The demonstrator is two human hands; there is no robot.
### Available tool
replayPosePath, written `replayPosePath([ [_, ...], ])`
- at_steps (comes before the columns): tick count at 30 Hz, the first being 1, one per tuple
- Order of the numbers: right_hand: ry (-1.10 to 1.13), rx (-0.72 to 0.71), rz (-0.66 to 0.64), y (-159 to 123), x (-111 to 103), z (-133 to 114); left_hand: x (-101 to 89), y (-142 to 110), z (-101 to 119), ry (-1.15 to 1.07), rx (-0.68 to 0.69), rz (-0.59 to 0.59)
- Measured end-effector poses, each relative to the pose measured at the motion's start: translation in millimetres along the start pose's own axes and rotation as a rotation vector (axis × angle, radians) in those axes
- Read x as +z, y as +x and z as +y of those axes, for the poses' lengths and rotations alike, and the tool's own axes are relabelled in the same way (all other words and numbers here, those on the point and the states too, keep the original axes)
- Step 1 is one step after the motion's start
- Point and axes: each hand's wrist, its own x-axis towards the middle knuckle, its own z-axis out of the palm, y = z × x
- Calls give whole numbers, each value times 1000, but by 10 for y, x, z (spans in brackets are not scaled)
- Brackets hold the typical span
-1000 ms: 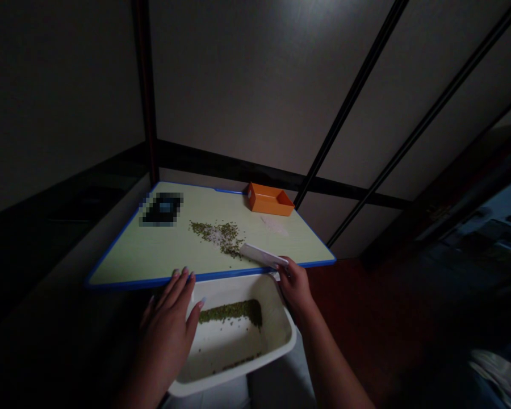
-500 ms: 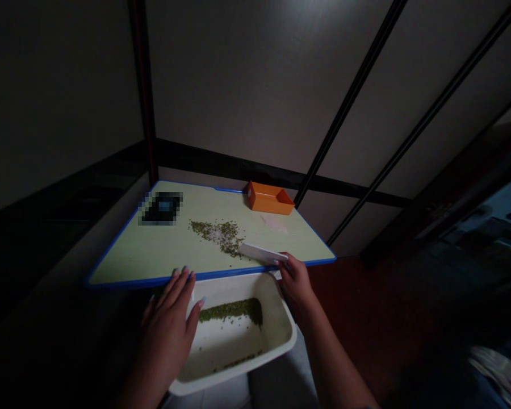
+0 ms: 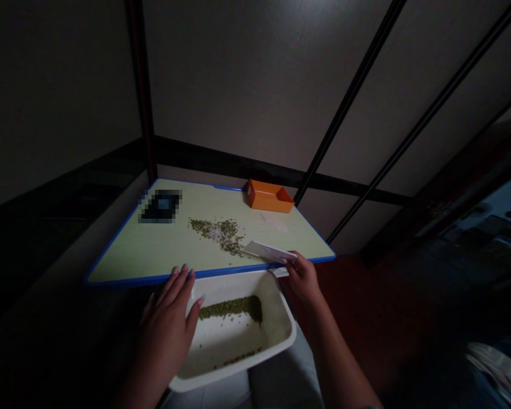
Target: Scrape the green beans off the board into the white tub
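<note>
My right hand (image 3: 303, 279) pinches a flat white card (image 3: 267, 251) that lies on the pale green table (image 3: 162, 250) with a blue rim, its far end touching a scatter of green beans mixed with white grains (image 3: 218, 232). Fingers stretched out, my left hand (image 3: 170, 311) rests flat on the left rim of a white basin (image 3: 276, 341) held below the table's front edge. A strip of green beans (image 3: 232, 308) lies inside the basin.
An orange tray (image 3: 267, 196) sits at the table's far edge, with a small white patch of grains (image 3: 275, 221) in front of it. A dark blurred object (image 3: 160, 205) lies at the far left. Dark walls and black frame bars surround the table.
My right hand has shifted slightly right and up with the card, whose near end now sits a little farther right. My left hand and the basin stay put.
</note>
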Motion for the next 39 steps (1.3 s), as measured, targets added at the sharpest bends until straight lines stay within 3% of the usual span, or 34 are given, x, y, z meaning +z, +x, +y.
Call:
replayPosePath([
  [18, 12, -14, -58, -11, 31, 46, 69, -9, -28, -35, 22, 58],
  [39, 53, 7, -85, 53, 53, 32, 47, -7, -24, -43, 18, 44],
])
